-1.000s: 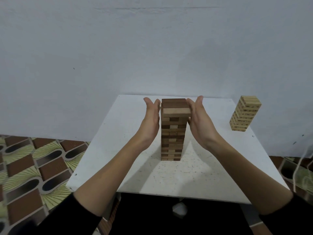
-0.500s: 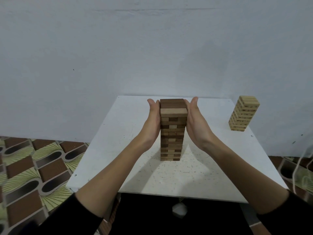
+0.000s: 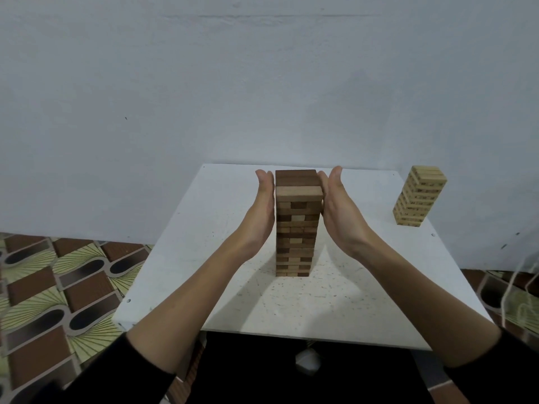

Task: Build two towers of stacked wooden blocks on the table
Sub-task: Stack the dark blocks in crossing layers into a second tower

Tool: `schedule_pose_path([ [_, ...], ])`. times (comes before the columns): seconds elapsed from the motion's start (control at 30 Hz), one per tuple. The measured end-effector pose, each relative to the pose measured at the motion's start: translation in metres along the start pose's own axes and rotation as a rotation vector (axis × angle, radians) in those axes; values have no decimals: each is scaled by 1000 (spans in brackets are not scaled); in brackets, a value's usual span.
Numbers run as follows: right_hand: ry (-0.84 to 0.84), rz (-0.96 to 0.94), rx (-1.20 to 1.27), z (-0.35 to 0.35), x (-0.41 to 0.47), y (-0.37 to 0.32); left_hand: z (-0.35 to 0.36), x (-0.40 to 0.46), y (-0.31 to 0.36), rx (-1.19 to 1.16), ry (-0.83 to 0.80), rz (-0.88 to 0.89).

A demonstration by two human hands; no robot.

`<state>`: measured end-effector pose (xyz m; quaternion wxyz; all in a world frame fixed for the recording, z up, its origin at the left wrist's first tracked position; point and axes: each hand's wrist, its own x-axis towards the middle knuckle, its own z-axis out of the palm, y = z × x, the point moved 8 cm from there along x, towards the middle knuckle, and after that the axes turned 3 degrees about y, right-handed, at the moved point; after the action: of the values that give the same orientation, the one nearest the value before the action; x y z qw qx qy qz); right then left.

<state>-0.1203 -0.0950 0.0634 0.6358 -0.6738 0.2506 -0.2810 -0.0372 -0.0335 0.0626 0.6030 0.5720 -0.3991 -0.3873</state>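
**Uneven pressure could topple the brown tower**

The left hand (image 3: 264, 205), fingers straight, presses flat on the left face of the mixed-brown tower (image 3: 297, 225) at mid-table (image 3: 186, 258); the right hand (image 3: 338, 211) likewise flattens against its right face. A harder shove from either palm (or a jerky release) would likely shear the upper layers. The pale tower (image 3: 420, 196) stands well apart at the far right corner.

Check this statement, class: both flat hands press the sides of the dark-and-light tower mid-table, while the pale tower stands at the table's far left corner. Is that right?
Not quite. The left hand and right hand do flank the dark-and-light tower with straight fingers, but the pale tower stands at the far right corner of the table, as the head view shows.
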Motion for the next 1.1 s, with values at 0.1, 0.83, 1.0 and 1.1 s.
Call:
schedule_pose_path([
  [0.1, 4, -48, -128, -16, 6, -4, -12, 3, 2, 134, -52, 67],
  [0.83, -147, -148, -398, -22, 24, -23, -28, 28, 14, 310, -83, 164],
  [1.0, -145, -136, -387, -24, 25, -20, -29, 27, 13, 312, -50, 147],
  [1.1, -136, -124, -374, -24, 24, -20, -30, 29, 10, 297, -46, 142],
])
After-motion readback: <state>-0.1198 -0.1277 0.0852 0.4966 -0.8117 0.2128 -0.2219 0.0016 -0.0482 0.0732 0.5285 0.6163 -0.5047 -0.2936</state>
